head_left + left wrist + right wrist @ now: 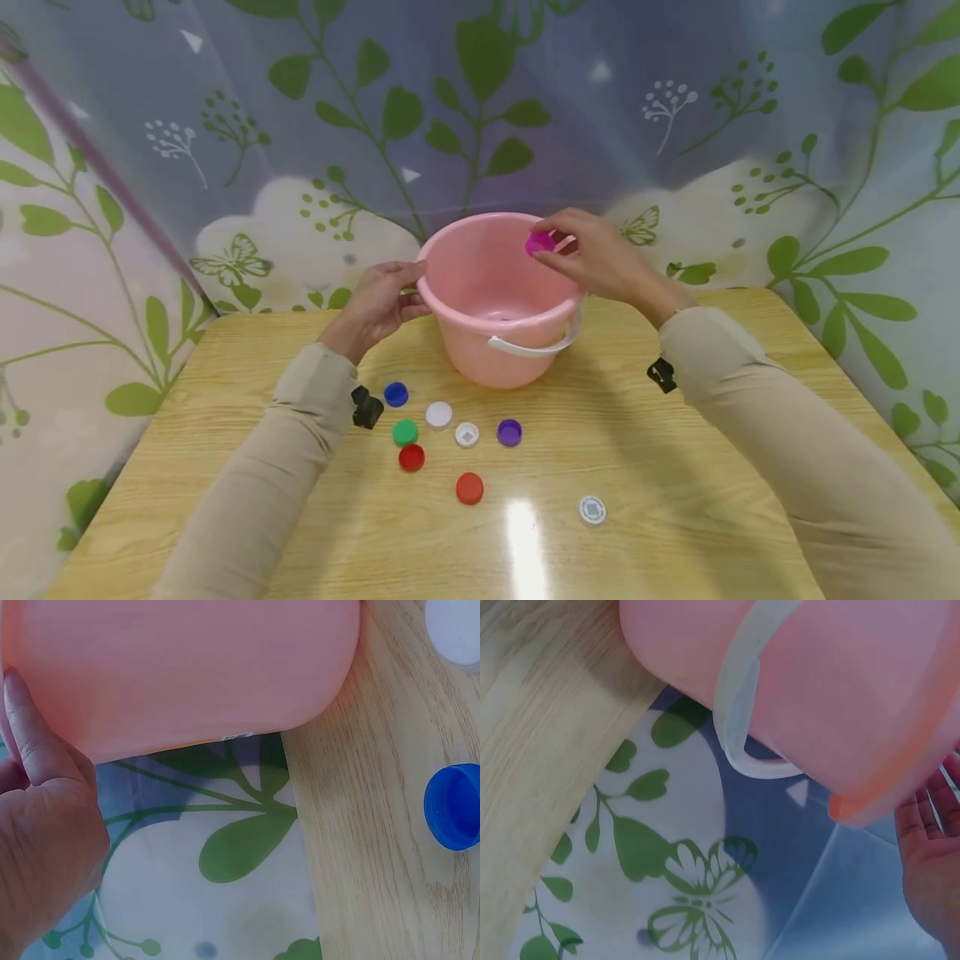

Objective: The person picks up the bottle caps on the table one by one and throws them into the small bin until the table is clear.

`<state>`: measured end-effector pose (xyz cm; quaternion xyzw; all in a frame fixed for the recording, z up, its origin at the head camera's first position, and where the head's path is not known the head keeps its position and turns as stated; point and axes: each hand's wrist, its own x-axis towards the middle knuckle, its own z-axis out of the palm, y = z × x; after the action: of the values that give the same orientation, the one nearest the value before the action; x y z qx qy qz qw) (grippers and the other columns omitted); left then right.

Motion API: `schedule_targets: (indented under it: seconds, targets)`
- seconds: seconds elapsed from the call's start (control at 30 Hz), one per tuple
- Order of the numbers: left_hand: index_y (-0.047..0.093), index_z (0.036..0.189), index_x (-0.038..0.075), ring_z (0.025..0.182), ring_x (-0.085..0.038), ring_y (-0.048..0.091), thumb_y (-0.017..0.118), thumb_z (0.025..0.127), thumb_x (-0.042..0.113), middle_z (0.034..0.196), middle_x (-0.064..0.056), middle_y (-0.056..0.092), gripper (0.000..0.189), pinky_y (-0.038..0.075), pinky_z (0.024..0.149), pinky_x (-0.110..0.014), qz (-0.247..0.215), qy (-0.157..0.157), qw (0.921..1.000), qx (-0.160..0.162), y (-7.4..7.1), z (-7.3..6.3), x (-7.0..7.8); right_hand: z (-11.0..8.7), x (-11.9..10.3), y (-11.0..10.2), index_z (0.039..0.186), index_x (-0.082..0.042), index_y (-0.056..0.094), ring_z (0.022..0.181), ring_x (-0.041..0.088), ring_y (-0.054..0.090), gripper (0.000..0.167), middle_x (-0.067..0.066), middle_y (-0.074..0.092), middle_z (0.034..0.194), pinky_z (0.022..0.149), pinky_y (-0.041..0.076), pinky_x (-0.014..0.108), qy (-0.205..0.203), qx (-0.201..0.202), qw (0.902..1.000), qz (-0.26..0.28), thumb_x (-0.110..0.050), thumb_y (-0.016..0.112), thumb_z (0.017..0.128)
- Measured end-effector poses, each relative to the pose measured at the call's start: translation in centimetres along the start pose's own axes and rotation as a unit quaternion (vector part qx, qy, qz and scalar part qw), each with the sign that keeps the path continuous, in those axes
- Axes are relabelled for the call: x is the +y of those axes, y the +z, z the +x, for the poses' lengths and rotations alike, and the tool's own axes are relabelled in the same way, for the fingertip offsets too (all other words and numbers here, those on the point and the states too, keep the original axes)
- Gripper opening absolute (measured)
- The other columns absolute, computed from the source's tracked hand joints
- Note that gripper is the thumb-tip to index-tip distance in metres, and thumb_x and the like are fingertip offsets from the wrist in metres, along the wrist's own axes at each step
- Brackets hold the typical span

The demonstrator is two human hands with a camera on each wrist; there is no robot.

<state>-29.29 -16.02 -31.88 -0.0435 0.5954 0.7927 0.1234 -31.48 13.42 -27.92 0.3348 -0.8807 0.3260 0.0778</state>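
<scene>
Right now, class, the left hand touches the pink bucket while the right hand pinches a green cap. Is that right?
No: the cap in the right hand is magenta, not green, as the head view shows. The rest stands.

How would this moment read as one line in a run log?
left hand: holds pink bucket | right hand: holds magenta cap at bucket's mouth | table: eight loose caps

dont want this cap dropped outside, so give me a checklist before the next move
1. Right hand pinches round magenta plastic cap: ok
2. Cap above opening of round pink plastic bucket: ok, in head view
3. Left hand touches the bucket's rim: ok
4. Curved white plastic handle hangs clear of opening: ok
5. Bucket upright on wood-grain table: ok
6. Bucket bottom free of things: cannot tell, partly hidden
</scene>
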Motion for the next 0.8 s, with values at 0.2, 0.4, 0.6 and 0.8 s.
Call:
schedule_targets:
  seconds: [0.2, 0.4, 0.6, 0.8]
  targets:
    - [0.046, 0.132, -0.009, 0.060, -0.016, 0.061, 0.053, 0.099, 0.017, 0.095, -0.020, 0.054, 0.042, 0.057, 0.061, -0.026, 0.003, 0.002, 1.0000, -0.001, -0.1, 0.0, -0.1, 1.5, 0.0, 1.3, 0.120, -0.005, 0.062, 0.101, 0.021, 0.057, 0.034, 0.007, 0.059, 0.112, 0.090, 0.049, 0.034, 0.037, -0.013, 0.9991, 0.016, -0.023, 0.066, 0.092]
    - [0.047, 0.130, -0.010, 0.057, -0.016, 0.060, 0.054, 0.099, 0.016, 0.088, -0.018, 0.056, 0.042, 0.057, 0.058, -0.025, -0.006, 0.006, 1.0000, 0.001, 0.0, -0.1, -0.3, 2.2, 0.2, 2.3, 0.121, -0.003, 0.061, 0.101, 0.022, 0.057, 0.034, 0.009, 0.059, 0.111, 0.090, 0.049, 0.036, 0.059, -0.022, 0.9978, 0.023, -0.021, 0.065, 0.093]
    - [0.047, 0.130, -0.009, 0.057, -0.016, 0.060, 0.055, 0.098, 0.016, 0.089, -0.018, 0.056, 0.042, 0.057, 0.058, -0.026, -0.006, 0.006, 1.0000, 0.001, 0.2, 0.0, -0.3, 2.2, 0.4, 2.6, 0.121, -0.003, 0.061, 0.101, 0.023, 0.057, 0.034, 0.009, 0.059, 0.110, 0.091, 0.048, 0.038, 0.069, -0.027, 0.9972, 0.006, -0.020, 0.065, 0.092]
    - [0.046, 0.131, -0.011, 0.056, -0.016, 0.060, 0.052, 0.100, 0.015, 0.087, -0.018, 0.055, 0.042, 0.057, 0.057, -0.025, -0.010, 0.006, 0.9999, 0.002, -0.1, 0.0, -0.2, 2.4, 0.5, 2.9, 0.120, -0.003, 0.062, 0.100, 0.023, 0.057, 0.032, 0.008, 0.061, 0.108, 0.089, 0.047, 0.037, 0.060, -0.035, 0.9976, -0.006, -0.019, 0.065, 0.092]
